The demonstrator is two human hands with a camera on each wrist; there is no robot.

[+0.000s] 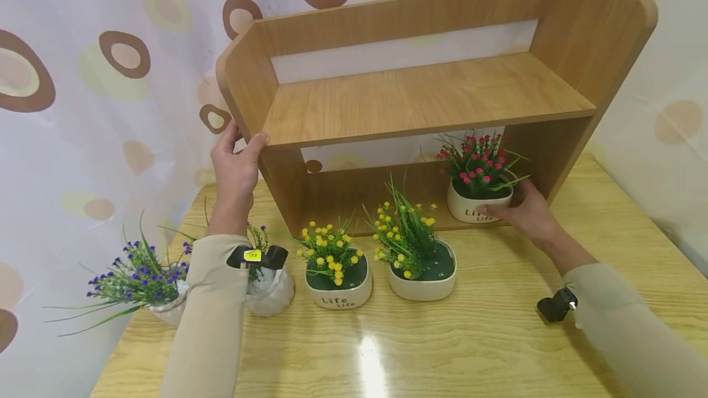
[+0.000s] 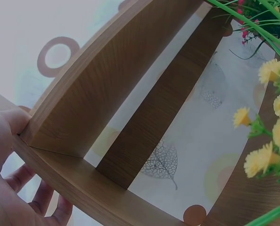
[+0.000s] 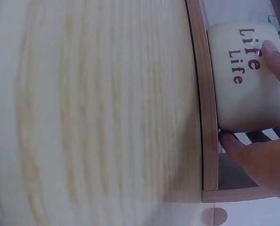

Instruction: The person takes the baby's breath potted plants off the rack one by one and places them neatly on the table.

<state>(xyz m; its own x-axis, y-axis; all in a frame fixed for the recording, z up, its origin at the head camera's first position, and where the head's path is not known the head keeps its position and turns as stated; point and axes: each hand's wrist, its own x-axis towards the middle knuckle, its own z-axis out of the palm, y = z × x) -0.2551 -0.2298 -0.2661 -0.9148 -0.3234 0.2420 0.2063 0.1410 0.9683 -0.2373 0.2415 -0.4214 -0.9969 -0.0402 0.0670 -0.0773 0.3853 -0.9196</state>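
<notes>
A two-tier wooden shelf (image 1: 420, 97) stands on the table. My left hand (image 1: 236, 167) grips the edge of its left side panel, thumb in front and fingers behind, as the left wrist view also shows. On the lower tier, toward the right, sits a white flowerpot (image 1: 470, 204) with pinkish-red artificial flowers (image 1: 477, 161). My right hand (image 1: 528, 214) holds that pot from its right side, the thumb across the front near the lettering. In the right wrist view the pot (image 3: 243, 103) rests on the shelf's bottom board (image 3: 209, 117).
Two pots with yellow flowers, one left (image 1: 337, 290) and one right (image 1: 423, 281), stand before the shelf. Farther left are a white pot (image 1: 271, 293) and purple flowers (image 1: 138, 275), partly behind my left sleeve. A patterned curtain (image 1: 110, 158) hangs behind the wooden table (image 1: 442, 349).
</notes>
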